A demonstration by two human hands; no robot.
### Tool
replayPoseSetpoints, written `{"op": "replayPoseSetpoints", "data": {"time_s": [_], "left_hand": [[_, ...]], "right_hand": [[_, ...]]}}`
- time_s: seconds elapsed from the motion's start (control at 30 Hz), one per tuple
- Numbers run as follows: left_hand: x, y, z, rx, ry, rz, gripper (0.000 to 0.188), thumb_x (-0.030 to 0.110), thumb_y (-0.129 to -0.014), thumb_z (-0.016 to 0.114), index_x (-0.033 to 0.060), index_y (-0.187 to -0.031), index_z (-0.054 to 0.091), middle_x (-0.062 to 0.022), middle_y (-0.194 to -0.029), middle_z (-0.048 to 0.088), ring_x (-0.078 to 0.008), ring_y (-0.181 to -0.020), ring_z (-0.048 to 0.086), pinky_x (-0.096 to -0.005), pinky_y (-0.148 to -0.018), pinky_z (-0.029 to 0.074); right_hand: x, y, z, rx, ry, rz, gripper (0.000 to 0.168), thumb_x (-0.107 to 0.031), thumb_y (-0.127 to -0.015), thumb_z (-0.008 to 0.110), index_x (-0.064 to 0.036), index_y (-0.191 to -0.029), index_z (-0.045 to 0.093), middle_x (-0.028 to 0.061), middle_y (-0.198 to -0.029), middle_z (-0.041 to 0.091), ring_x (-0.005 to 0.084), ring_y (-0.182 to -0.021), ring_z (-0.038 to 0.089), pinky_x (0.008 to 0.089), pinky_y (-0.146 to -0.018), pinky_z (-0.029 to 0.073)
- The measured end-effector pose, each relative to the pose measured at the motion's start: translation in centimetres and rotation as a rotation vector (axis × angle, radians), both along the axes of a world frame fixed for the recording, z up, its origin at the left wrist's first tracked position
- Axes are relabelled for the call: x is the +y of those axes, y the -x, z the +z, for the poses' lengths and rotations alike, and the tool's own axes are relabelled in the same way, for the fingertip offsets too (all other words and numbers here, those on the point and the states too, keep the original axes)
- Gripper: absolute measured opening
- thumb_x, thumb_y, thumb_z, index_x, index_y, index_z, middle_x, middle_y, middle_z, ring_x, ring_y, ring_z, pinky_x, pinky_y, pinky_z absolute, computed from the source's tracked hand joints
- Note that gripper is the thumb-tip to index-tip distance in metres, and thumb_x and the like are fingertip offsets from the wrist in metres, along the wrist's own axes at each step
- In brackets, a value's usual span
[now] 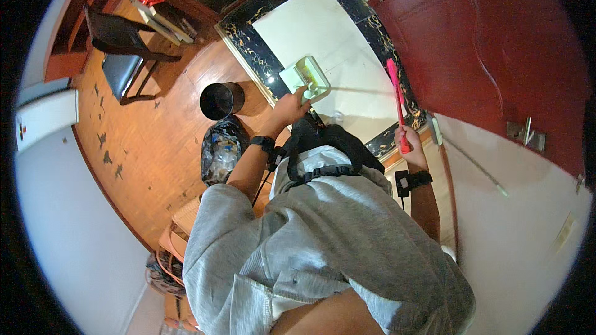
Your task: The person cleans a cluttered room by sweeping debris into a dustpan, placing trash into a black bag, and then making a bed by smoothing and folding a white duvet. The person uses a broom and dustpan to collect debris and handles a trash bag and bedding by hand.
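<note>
My left hand (292,108) grips the upright handle of a pale green dustpan (321,77). Comb-like teeth show inside the pan, beside a yellowish patch that I cannot make out. The pan is over the white floor tile (321,18) and its dark marbled border. Off to the right, my right hand (411,143) holds a bright pink brush (399,107) by its lower end. Its pink head points away from me, over the border near the red door. The brush and the dustpan are well apart.
Left of my left arm are a black bin (217,101) and a black plastic bag (223,151) of rubbish. A dark chair (123,72) stands farther left on the wood floor. The red door (465,46) is at right; a thin pole (475,165) is near the white wall.
</note>
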State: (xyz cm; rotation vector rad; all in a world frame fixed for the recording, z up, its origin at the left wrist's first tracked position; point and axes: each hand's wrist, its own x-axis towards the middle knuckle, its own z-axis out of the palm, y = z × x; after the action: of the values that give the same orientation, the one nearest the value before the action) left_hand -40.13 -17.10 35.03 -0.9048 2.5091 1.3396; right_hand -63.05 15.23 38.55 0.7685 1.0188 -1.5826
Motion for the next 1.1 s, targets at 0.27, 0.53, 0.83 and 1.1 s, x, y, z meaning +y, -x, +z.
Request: {"op": "replayPoseSetpoints", "data": {"time_s": [0.27,0.53,0.83,1.1], "left_hand": [[1.6,0.6,-1.9,0.098,0.031,0.032,0.051,0.029,-0.084,0.056,0.0017,-0.125,0.043,-0.0272,-0.078,0.061,-0.0439,-0.077,0.060,-0.0494,-0.071,0.047],[4.7,1.3,-4.7,0.048,-0.121,0.168,0.055,0.025,-0.086,0.055,-0.0030,-0.129,0.035,-0.0326,-0.098,0.058,-0.0456,-0.096,0.056,-0.0457,-0.082,0.046],[4.3,-2.3,-6.2,0.292,-0.081,0.203,0.050,0.020,-0.086,0.055,-0.0058,-0.125,0.038,-0.0333,-0.097,0.058,-0.0454,-0.091,0.058,-0.0468,-0.077,0.048],[4.1,-7.0,-4.2,0.190,-0.125,0.228,0.052,0.023,-0.084,0.056,-0.0027,-0.126,0.040,-0.0309,-0.087,0.060,-0.0446,-0.084,0.059,-0.0473,-0.072,0.048]], "right_hand": [[0.3,-6.9,-4.0,0.415,-0.341,0.174,0.018,-0.024,-0.095,0.039,-0.012,-0.081,0.040,0.0006,-0.053,0.044,0.0122,-0.038,0.040,0.0279,-0.035,0.035],[4.2,-15.3,-12.1,0.837,-0.741,0.734,0.022,-0.020,-0.091,0.042,-0.002,-0.104,0.046,0.0102,-0.061,0.055,0.0248,-0.048,0.057,0.0378,-0.041,0.046],[4.3,-25.1,8.5,0.448,-0.455,1.029,0.046,-0.022,-0.095,0.038,-0.009,-0.138,0.030,0.0066,-0.067,0.051,0.0182,-0.048,0.052,0.0327,-0.043,0.046],[5.9,-27.9,14.6,0.218,-0.293,0.371,0.044,-0.023,-0.095,0.046,-0.012,-0.136,0.038,-0.0017,-0.064,0.046,0.0055,-0.043,0.040,0.0191,-0.037,0.035]]}}
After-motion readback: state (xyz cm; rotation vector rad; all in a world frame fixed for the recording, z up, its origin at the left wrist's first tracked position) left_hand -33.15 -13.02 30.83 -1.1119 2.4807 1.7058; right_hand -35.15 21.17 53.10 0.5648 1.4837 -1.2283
